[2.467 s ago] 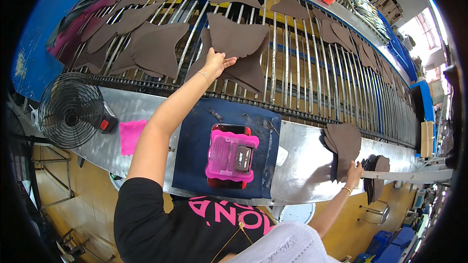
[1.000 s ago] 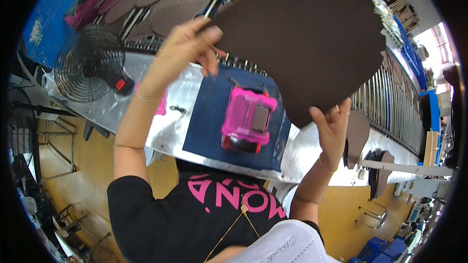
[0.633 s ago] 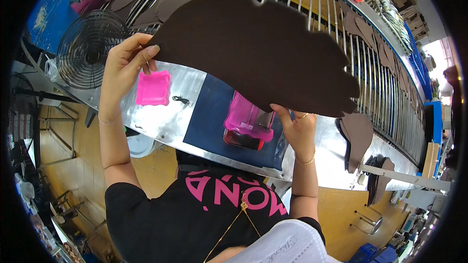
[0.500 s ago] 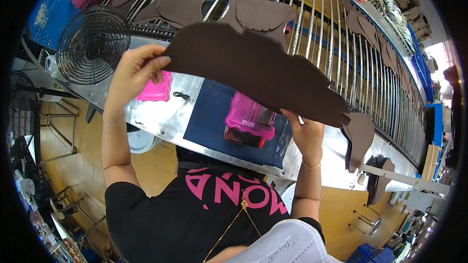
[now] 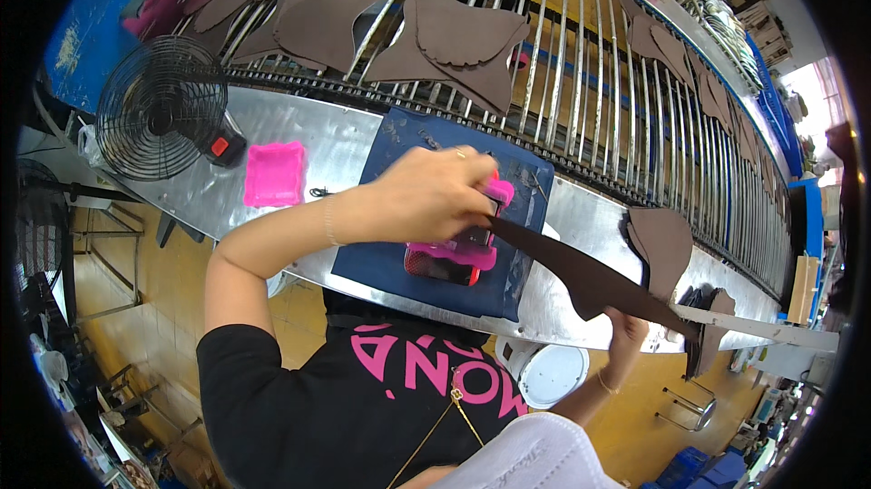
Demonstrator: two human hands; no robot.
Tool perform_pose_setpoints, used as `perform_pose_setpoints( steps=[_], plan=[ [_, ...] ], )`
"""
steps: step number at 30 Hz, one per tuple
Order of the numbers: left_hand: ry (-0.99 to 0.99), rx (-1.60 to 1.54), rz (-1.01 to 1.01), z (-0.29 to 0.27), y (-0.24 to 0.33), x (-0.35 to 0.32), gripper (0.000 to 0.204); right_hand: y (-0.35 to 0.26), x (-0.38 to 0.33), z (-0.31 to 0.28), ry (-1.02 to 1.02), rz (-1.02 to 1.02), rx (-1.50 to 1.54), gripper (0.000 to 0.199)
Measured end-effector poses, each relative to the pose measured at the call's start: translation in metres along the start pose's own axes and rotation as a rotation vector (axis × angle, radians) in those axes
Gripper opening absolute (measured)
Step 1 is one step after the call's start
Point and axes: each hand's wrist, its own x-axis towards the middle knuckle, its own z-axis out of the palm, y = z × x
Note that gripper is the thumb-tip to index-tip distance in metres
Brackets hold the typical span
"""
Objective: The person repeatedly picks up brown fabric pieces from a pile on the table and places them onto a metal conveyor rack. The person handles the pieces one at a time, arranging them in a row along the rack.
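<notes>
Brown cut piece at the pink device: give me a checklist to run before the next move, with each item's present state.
1. Left hand on the pink device: ok.
2. Right hand gripping the brown cut piece: ok.
3. Piece's near end reaching the device: ok.
4. Device sitting on the blue mat: ok.
5. Fingers out of the device's mouth: cannot tell.
6. Piece seated in the device: cannot tell, hidden by the hand.
</notes>
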Motion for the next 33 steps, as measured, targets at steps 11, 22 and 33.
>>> perform_pose_setpoints(
  steps=[11, 22, 33],
  plan=[
    [0.124, -0.313, 0.278, -0.011, 0.023, 0.125, 0.055, -0.142, 0.063, -0.115, 0.136, -0.419, -1.048, 0.011],
    [0.254, -1.033, -0.554, -0.002, -0.119, 0.1, 0.033, -0.212, 0.109, -0.061, 0.745, -0.814, -1.145, 0.023],
    [1.082, -1.145, -0.888, -0.01, -0.373, 0.039, 0.029, -0.073, 0.108, -0.034, 0.365, -0.14, -1.11, 0.016]
  ],
)
